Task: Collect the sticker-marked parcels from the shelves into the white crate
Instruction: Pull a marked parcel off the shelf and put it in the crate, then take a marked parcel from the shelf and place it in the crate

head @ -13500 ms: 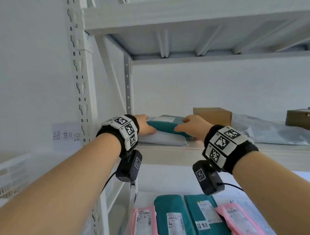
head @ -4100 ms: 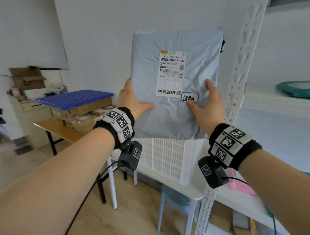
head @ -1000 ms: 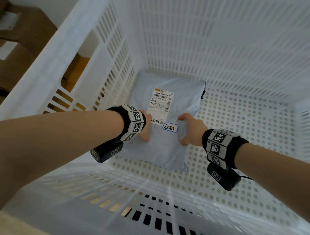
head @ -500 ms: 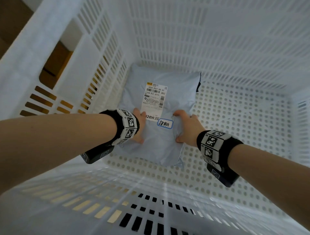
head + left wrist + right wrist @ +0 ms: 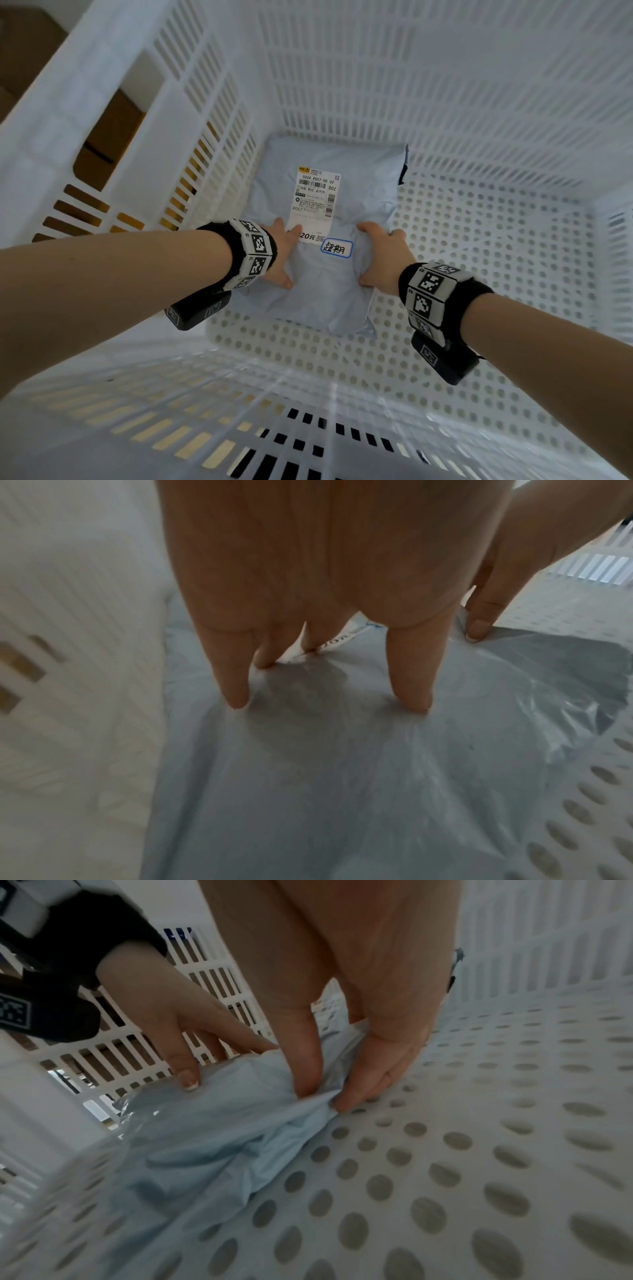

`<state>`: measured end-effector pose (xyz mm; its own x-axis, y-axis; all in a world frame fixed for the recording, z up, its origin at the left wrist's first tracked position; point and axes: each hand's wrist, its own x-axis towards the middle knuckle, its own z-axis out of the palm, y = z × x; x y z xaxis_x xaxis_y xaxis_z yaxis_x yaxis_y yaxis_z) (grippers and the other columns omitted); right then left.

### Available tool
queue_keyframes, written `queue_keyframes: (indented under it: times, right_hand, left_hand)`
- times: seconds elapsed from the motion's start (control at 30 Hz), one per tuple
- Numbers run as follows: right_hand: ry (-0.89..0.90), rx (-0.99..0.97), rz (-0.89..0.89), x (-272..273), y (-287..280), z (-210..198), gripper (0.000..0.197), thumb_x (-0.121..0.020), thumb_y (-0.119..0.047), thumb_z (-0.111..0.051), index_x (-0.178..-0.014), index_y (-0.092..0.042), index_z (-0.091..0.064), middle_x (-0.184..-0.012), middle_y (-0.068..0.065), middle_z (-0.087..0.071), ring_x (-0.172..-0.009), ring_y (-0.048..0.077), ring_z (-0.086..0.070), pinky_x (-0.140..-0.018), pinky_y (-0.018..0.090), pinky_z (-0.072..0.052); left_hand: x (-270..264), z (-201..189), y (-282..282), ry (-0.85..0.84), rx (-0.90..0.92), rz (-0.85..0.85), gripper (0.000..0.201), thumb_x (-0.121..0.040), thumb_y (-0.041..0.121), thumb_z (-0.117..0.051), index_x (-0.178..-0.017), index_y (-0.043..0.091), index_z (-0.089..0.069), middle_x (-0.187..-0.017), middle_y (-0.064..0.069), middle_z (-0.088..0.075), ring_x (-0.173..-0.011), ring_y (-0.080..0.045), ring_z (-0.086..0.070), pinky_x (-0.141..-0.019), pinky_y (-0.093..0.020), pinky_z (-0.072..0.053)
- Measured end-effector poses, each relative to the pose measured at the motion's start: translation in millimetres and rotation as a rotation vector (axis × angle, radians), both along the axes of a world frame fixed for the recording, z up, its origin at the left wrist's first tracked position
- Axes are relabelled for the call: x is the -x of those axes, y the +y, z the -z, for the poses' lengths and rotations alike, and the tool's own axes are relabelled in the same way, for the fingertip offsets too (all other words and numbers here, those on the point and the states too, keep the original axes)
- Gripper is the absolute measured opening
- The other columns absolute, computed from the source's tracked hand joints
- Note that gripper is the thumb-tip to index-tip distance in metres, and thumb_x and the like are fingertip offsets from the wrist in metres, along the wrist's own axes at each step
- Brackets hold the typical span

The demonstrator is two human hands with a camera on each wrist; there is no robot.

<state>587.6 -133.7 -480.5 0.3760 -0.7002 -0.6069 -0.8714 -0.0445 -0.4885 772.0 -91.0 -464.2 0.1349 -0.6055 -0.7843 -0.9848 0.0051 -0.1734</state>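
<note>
A grey-blue plastic parcel (image 5: 342, 284) lies flat on the perforated floor of the white crate (image 5: 479, 260), against its left wall. It carries a white shipping label (image 5: 315, 202) and a blue-edged handwritten sticker (image 5: 336, 248). My left hand (image 5: 282, 255) rests on the parcel's left side, its straight fingers (image 5: 236, 688) pressing down into the plastic. My right hand (image 5: 378, 257) pinches the parcel's crumpled right edge (image 5: 298, 1123) between thumb and fingers (image 5: 356, 1093).
The crate's slotted walls (image 5: 411, 85) rise high on all sides around my forearms. The floor (image 5: 479, 1150) to the right of the parcel is bare perforated plastic. Brown cardboard (image 5: 109, 137) shows through the left wall's openings.
The parcel, held up in the air four seconds ago, now lies on the crate floor. Over the last second it settled flatter towards the left wall, with both hands staying on it.
</note>
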Motion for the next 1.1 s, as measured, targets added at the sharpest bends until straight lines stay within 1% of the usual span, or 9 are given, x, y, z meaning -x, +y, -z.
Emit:
queue_keyframes:
  times: [0.1,0.2,0.3,0.4,0.5,0.7,0.93,1.03,1.1]
  right_hand:
    - [0.031,0.015,-0.077,-0.3,-1.6,-9.6,0.081,-0.077,-0.011,-0.070,-0.143,-0.027,-0.027,-0.132,0.016,-0.024,-0.093,0.031,-0.051,-0.086,0.028,-0.048]
    - [0.118,0.033,-0.158,-2.0,-7.2,-25.2,0.073,-0.078,-0.018,-0.071,-0.140,-0.021,-0.033,-0.135,0.016,-0.023,-0.104,0.034,-0.054,-0.092,0.030,-0.047]
    - [0.210,0.104,-0.257,-6.7,-12.4,-40.3,0.062,-0.080,-0.024,-0.069,-0.134,-0.014,-0.041,-0.135,0.016,-0.029,-0.113,0.032,-0.050,-0.096,0.031,-0.045]
    - [0.196,0.171,-0.251,-13.6,-20.0,-60.9,0.053,-0.081,-0.025,-0.069,-0.128,-0.009,-0.050,-0.133,0.016,-0.036,-0.108,0.031,-0.056,-0.094,0.035,-0.049]
    - [0.143,0.260,-0.307,-19.7,-30.1,-88.5,0.044,-0.086,-0.025,-0.066,-0.123,-0.004,-0.058,-0.126,0.014,-0.056,-0.112,0.028,-0.058,-0.094,0.032,-0.048]
    - [0.062,0.271,-0.202,-13.8,-29.6,-161.5,0.039,-0.085,-0.021,-0.067,-0.116,0.002,-0.062,-0.109,0.017,-0.068,-0.098,0.029,-0.068,-0.088,0.040,-0.055]
    - [-0.019,0.425,0.015,16.3,30.2,-245.2,0.034,-0.086,-0.017,-0.066,-0.112,0.004,-0.063,-0.102,0.020,-0.070,-0.094,0.030,-0.069,-0.086,0.041,-0.056]
    - [-0.049,0.498,0.098,28.8,72.7,-271.4,0.028,-0.087,-0.014,-0.065,-0.109,0.004,-0.064,-0.100,0.020,-0.070,-0.093,0.029,-0.070,-0.085,0.040,-0.056]
    - [0.014,0.637,0.105,38.3,95.9,-292.1,0.026,-0.089,-0.013,-0.061,-0.109,0.003,-0.066,-0.104,0.019,-0.069,-0.095,0.029,-0.069,-0.087,0.039,-0.055]
  left_hand:
    - [-0.7,-10.8,-7.6,0.019,-0.018,-0.002,0.093,-0.078,0.055,-0.063,-0.147,0.013,-0.016,-0.145,-0.015,-0.031,-0.125,-0.033,-0.046,-0.103,-0.042,-0.041]
    - [2.8,-24.2,-16.0,0.018,-0.003,0.043,0.068,-0.085,0.053,-0.056,-0.137,0.013,-0.039,-0.134,-0.009,-0.049,-0.119,-0.028,-0.052,-0.098,-0.035,-0.044]
    - [9.1,-40.9,-22.7,0.023,0.072,0.032,0.065,-0.090,0.051,-0.050,-0.143,0.015,-0.035,-0.144,-0.007,-0.040,-0.129,-0.025,-0.043,-0.106,-0.033,-0.037]
    - [15.4,-61.6,-29.6,0.061,0.166,0.017,0.064,-0.091,0.050,-0.048,-0.143,0.016,-0.035,-0.149,-0.005,-0.035,-0.135,-0.024,-0.036,-0.111,-0.033,-0.029]
    - [23.5,-85.1,-36.7,0.099,0.257,-0.002,0.059,-0.091,0.048,-0.050,-0.140,0.017,-0.040,-0.144,-0.005,-0.043,-0.131,-0.024,-0.041,-0.110,-0.033,-0.032]
    - [37.8,-138.4,-35.0,0.147,0.434,0.015,0.054,-0.090,0.049,-0.050,-0.135,0.019,-0.048,-0.137,-0.002,-0.052,-0.127,-0.022,-0.045,-0.107,-0.032,-0.034]
    - [57.8,-213.1,18.0,0.276,0.613,0.070,0.049,-0.091,0.047,-0.048,-0.132,0.020,-0.051,-0.139,-0.003,-0.050,-0.129,-0.021,-0.043,-0.109,-0.033,-0.032]
    - [71.3,-247.5,53.8,0.318,0.708,0.143,0.043,-0.093,0.042,-0.048,-0.128,0.018,-0.056,-0.131,-0.003,-0.057,-0.123,-0.020,-0.049,-0.102,-0.030,-0.035]
    - [81.3,-274.1,71.9,0.300,0.802,0.222,0.037,-0.094,0.036,-0.048,-0.124,0.017,-0.060,-0.127,-0.002,-0.060,-0.119,-0.021,-0.052,-0.099,-0.029,-0.038]
